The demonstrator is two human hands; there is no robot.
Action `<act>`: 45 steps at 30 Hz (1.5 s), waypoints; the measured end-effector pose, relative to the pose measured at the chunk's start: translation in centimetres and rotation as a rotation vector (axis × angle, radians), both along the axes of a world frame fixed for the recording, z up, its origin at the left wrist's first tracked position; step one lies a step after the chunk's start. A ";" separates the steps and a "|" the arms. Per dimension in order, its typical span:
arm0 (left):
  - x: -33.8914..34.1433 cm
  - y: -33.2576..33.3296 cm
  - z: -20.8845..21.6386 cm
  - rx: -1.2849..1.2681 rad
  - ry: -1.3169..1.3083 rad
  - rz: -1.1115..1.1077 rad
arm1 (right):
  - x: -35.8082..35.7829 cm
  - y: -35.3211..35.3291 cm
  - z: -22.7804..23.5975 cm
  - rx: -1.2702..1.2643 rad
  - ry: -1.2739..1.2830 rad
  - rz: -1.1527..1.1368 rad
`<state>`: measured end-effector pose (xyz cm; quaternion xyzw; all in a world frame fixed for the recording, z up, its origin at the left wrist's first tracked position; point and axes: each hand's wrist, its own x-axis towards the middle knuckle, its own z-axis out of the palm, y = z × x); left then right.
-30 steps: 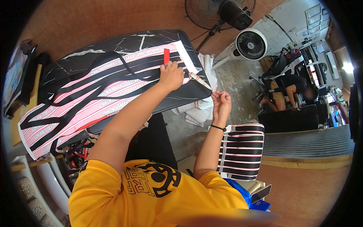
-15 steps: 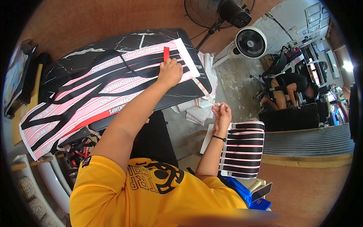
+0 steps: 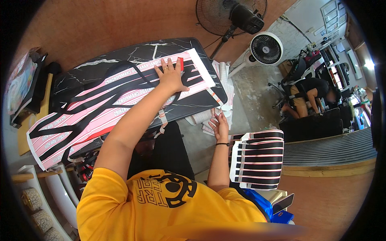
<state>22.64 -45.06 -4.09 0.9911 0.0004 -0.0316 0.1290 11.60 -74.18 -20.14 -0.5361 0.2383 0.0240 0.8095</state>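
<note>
My left hand point(image 3: 171, 78) lies flat with spread fingers on a pink-and-white printed sheet point(image 3: 120, 95), over black ribbons point(image 3: 110, 89). Beside its fingertips shows the end of a red strip point(image 3: 181, 64). The sheet, with a blank white end point(image 3: 202, 68), rests on a black marble-patterned table point(image 3: 161, 46). A narrow patterned tape point(image 3: 214, 95) hangs off the table's right corner. Just below that tape, my right hand point(image 3: 220, 127) is palm up with loosely curled fingers apart, and nothing shows in it.
Right of my right arm sits a bundle of black-striped sheet point(image 3: 259, 160). Crumpled printed paper point(image 3: 223, 80) lies beyond the table corner. A white fan point(image 3: 266, 48) and a black fan point(image 3: 245, 18) stand behind. A person point(image 3: 311, 94) bends over at far right.
My left hand has gone from a closed grip at the red strip to flat and spread on the sheet. My right hand has let go of the tape and moved slightly left and down.
</note>
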 end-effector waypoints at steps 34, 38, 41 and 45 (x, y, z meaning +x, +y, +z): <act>2.0 4.1 -0.7 -0.201 -0.001 -0.128 | 10.3 17.7 11.4 0.321 -0.059 0.190; 1.9 3.5 -2.3 -0.153 -0.022 -0.136 | 10.8 16.9 10.9 0.480 -0.001 0.169; 2.2 3.0 -2.3 -0.204 0.012 -0.014 | 10.5 16.9 10.3 0.445 -0.041 0.136; 2.1 3.0 -0.8 -0.205 0.094 -0.032 | 10.2 17.1 10.7 0.426 -0.058 0.150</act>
